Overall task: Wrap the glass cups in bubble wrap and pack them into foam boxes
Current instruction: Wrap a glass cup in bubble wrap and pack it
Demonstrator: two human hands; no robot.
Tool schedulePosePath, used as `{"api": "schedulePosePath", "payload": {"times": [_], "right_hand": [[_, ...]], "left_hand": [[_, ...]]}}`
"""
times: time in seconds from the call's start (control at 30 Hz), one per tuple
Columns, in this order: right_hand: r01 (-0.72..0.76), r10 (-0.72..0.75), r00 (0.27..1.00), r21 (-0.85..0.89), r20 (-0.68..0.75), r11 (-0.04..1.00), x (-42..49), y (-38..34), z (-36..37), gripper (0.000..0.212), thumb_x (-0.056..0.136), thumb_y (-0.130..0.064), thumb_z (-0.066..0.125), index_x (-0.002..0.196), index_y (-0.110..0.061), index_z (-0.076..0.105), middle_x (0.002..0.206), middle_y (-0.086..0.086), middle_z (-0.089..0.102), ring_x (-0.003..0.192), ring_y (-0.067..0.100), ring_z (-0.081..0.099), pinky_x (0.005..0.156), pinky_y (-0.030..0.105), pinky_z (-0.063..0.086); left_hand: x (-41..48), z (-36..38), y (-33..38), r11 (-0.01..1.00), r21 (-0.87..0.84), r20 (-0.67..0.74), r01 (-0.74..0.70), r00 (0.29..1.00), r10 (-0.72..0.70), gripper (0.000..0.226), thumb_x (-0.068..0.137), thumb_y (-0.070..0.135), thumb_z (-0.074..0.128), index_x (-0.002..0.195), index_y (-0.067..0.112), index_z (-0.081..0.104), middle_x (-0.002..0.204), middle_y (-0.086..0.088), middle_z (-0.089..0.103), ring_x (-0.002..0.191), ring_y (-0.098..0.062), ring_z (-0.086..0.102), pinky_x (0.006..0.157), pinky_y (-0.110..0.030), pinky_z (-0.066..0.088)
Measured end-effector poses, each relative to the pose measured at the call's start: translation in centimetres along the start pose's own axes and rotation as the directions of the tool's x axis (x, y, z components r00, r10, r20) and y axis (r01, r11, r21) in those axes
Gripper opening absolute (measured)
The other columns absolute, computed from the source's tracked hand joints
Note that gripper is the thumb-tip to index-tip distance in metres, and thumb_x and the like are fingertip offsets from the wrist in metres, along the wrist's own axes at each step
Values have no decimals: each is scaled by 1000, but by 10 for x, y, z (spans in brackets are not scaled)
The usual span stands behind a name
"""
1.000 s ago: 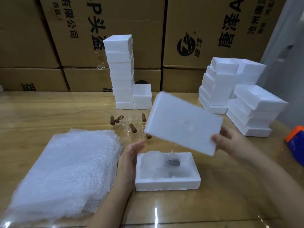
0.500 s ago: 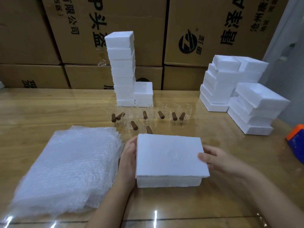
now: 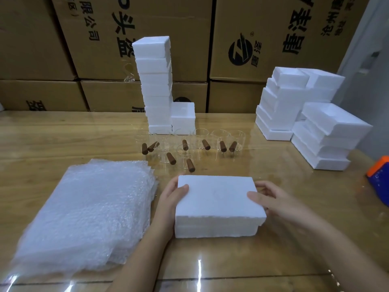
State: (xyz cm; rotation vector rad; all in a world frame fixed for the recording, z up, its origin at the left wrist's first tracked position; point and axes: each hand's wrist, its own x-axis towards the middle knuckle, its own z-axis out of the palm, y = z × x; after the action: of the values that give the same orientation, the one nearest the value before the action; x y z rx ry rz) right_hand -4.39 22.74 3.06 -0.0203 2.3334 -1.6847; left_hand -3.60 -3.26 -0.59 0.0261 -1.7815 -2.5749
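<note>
Brown cardboard cartons (image 3: 168,39) backed the wooden worktop (image 3: 63,133). The white rectangular foam box (image 3: 216,199), open a second earlier, now sat lidded at the front: one cup judged packed. The left hand (image 3: 170,199) and right hand (image 3: 271,199) gripped its ends, thumbs on top. Behind it, clear glass cups (image 3: 202,138) stood unwrapped.

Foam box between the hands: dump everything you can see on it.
The foam box is a white rectangular block, seemingly expanded polystyrene, closed: its flat lid sits on the base with a rough seam along the front face. It lies flat on the wooden table, right of the bubble wrap stack. The left hand grips its left side, thumb on the lid; the right hand grips the right side likewise. Contents hidden.
</note>
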Motion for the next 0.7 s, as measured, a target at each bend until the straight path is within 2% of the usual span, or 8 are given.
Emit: {"api": "schedulePosePath", "payload": {"times": [0.13, 0.27, 0.33, 0.47, 0.57, 0.7], "right_hand": [[-4, 4, 1000, 29, 0, 1000, 2, 3, 4, 60, 64, -54, 68, 117, -28, 59, 111, 10, 66, 92, 20, 68, 64, 22, 52], [-32, 32, 999, 77, 0, 996, 6, 6, 5, 59, 63, -51, 73, 115, -27, 60, 109, 11, 67, 93, 25, 69, 68, 28, 54], [-46, 45, 999, 84, 16, 995, 7, 6, 3, 59, 65, -50, 79, 116, -27, 60, 107, 11, 68, 89, 24, 70, 65, 27, 54], [-79, 76, 996, 60, 56, 995, 9, 3, 1, 63, 64, -52, 80, 118, -29, 57, 103, 9, 68, 81, 21, 71, 59, 23, 54], [-120, 113, 987, 62, 111, 991, 9, 0, -3, 62, 64, -49, 79, 118, -28, 56, 101, 5, 72, 84, 24, 72, 60, 29, 56], [-191, 184, 970, 30, 159, 981, 6, -7, -5, 42, 82, -39, 69, 118, -21, 58, 98, -1, 74, 87, 18, 72, 64, 32, 58]], "left_hand": [[-2, 1, 4, 1000, 17, 0, 21, 1000, -21, 25, 75, 29, 61, 97, 36, 73, 99, 0, 74, 88, -17, 71, 62, -23, 54], [-3, -1, 6, 999, 40, -3, 18, 1000, -18, 24, 74, 29, 62, 95, 34, 73, 98, 0, 74, 87, -16, 71, 62, -23, 54], [-2, -2, 5, 999, 44, -16, 17, 1000, -16, 25, 72, 29, 64, 95, 33, 73, 100, 1, 73, 88, -16, 71, 61, -22, 53], [-1, -4, 2, 999, 35, -62, 35, 998, -33, 40, 69, 29, 67, 110, 28, 67, 105, 3, 72, 91, -15, 70, 62, -22, 53], [-2, -4, 2, 995, 64, -107, 71, 992, -64, 49, 68, 33, 68, 116, 32, 61, 106, 7, 71, 93, -14, 69, 64, -23, 54], [-10, -4, 8, 968, 170, -157, 187, 974, -161, 29, 83, 34, 69, 110, 25, 64, 99, 3, 74, 87, -16, 71, 67, -30, 54]]}}
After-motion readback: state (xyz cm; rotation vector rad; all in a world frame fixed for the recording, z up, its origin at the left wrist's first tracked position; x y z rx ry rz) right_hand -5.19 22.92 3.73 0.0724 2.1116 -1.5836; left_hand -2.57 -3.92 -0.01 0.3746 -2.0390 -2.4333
